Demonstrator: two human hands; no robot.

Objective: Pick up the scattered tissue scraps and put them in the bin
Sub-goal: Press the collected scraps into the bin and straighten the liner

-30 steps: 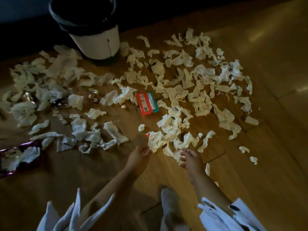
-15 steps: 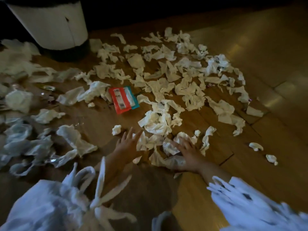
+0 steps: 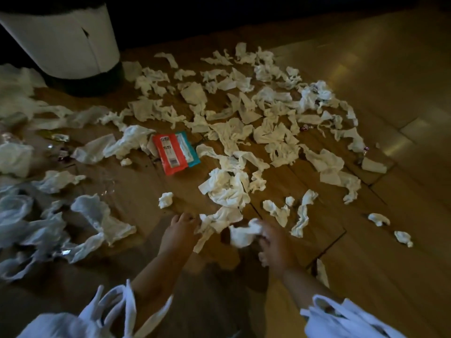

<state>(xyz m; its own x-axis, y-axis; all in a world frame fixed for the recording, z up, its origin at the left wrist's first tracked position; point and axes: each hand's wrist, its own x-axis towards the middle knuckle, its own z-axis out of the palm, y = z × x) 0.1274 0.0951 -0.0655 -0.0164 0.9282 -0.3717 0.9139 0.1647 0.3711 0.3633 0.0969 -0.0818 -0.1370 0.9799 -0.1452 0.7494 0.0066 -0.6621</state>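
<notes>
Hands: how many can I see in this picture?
2. The left hand pinches a tissue scrap near the bottom centre; the right hand beside it holds a second scrap.

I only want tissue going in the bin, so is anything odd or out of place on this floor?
Yes. A red and teal packet lies flat among the tissue scraps, and small shiny wrappers sit at the left. The bin shows what looks like a crack in its white wall.

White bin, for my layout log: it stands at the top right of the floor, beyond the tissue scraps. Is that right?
No. The head view shows the white bin at the top left of the floor, not the top right, beyond the tissue scraps.
</notes>
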